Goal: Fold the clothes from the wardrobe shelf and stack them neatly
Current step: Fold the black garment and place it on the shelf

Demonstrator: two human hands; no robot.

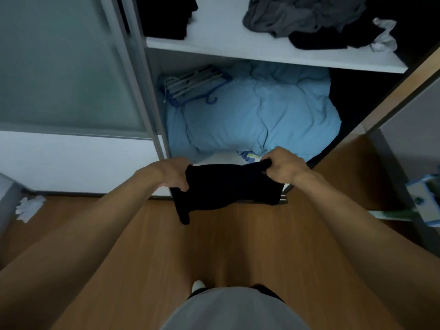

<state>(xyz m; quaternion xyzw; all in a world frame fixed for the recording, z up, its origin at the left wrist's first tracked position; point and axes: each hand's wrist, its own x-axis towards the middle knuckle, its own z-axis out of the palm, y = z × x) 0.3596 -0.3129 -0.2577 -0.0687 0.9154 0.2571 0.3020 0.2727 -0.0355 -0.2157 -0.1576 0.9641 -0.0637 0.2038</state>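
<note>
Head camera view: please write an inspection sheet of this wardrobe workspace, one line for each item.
Surface: white wardrobe shelf, partly bare; brown wooden floor below.
Job's things: black fabric garment held in the air; crumpled grey garment over dark garment, shelf right; black pile, shelf left.
Clutter: small white cloth, shelf right; white crumpled item, floor left.
Hands: left hand and right hand each grip the black garment's top edge.
Cables: nothing seen.
Surroundings: light blue bedding and bundle of hangers under the shelf; frosted sliding door left.
</note>
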